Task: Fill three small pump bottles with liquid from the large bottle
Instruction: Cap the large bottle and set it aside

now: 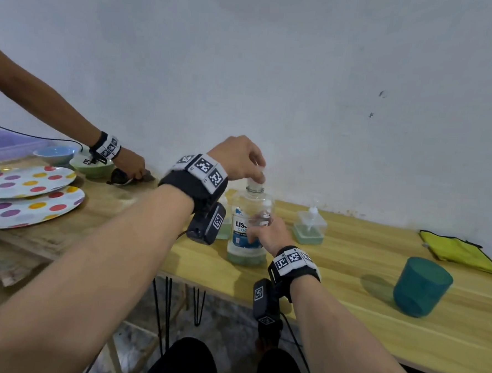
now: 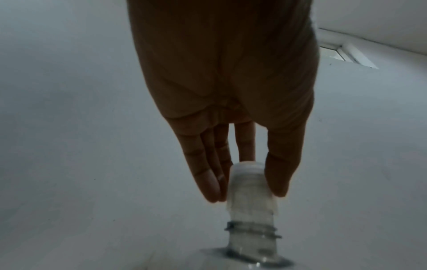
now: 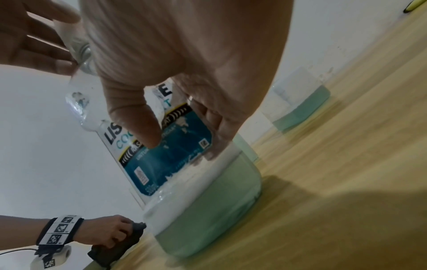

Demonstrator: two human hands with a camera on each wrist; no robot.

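Note:
The large clear bottle (image 1: 245,241) with a blue label stands on the wooden table (image 1: 375,309), with pale green liquid in its lower part. My right hand (image 1: 261,229) grips its body from the right, thumb across the label (image 3: 161,160). My left hand (image 1: 258,177) reaches down from above and pinches the white cap (image 2: 250,184) between thumb and fingers at the bottle's neck. The neck's threads show below the cap. One small square pump bottle (image 1: 310,227) holding green liquid stands to the right. Another small bottle (image 1: 224,228) shows partly behind my left wrist.
A teal cup (image 1: 421,286) and a yellow cloth (image 1: 459,251) lie on the right of the table. At the left, another person's hand (image 1: 131,166) holds a dark cloth near two bowls (image 1: 93,167), polka-dot plates (image 1: 32,179) and a purple bin (image 1: 5,142).

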